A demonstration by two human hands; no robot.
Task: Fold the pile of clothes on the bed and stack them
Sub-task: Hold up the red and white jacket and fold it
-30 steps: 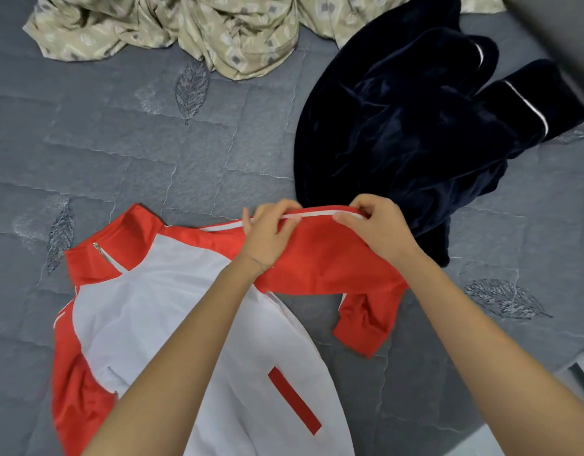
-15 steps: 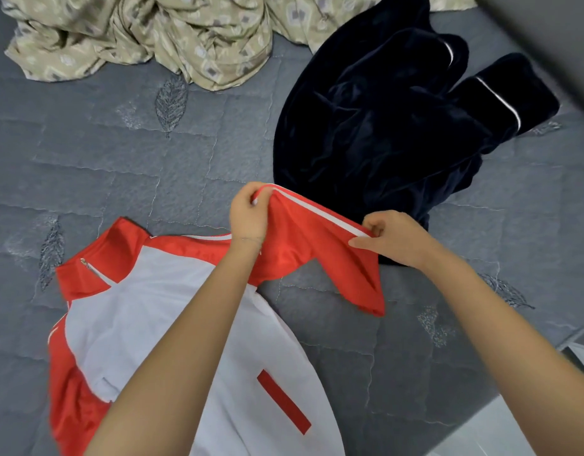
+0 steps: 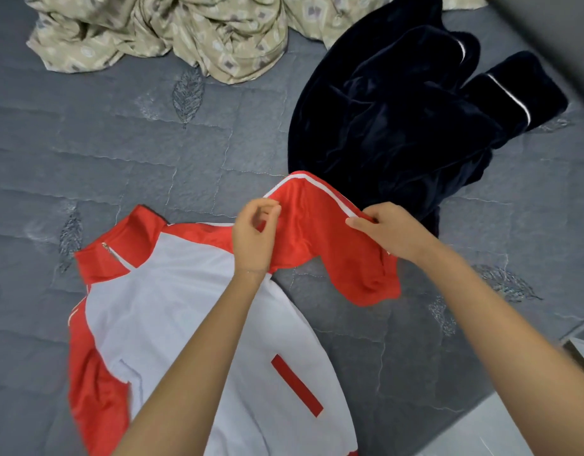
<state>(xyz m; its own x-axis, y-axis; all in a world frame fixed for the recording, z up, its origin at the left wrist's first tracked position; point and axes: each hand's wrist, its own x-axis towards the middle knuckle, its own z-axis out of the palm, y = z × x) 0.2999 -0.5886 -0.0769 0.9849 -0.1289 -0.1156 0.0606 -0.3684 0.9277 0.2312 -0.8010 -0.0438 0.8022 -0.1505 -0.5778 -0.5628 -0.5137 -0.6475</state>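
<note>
Nearest the cam, bottom of the view: both bare forearms reach fwd over the bed (image 3: pixel 119 153), which has a grey quilted cover w/ stitched leaf shapes. Under the left forearm lies the red and white jacket (image 3: pixel 172 317), spread flat on the cover, white front panel up. Its red collar (image 3: pixel 119 245) w/ a zip sits at the upper left, and there's a slanted red pocket strip (image 3: pixel 295 385) on the white. A bit of pale floor (image 3: pixel 520 426) shows past the bed's corner, lower right.

Mid view: the jacket's right-side sleeve (image 3: pixel 330 248) is lifted off the cover btw the two hands. The left hand (image 3: pixel 252 236) has its fingers curled in, thumb and fingertips nipping the red fabric near the shoulder end. The right hand (image 3: pixel 390 230) pinches the sleeve further along, right at the white stripe (thumb and forefinger closed on it, other fingers tucked behind, can't see them well). The cuff end droops below the right hand toward the cover.

Behind the sleeve: a dark navy velvety garment (image 3: pixel 399 126) w/ thin white piping, lying crumpled on the bed. The sleeve overlaps its near edge in the view, can't tell if they touch. Farthest back, along the top edge: a beige patterned cloth (image 3: pixel 198 31), rumpled in a heap, well apart from the jacket.
</note>
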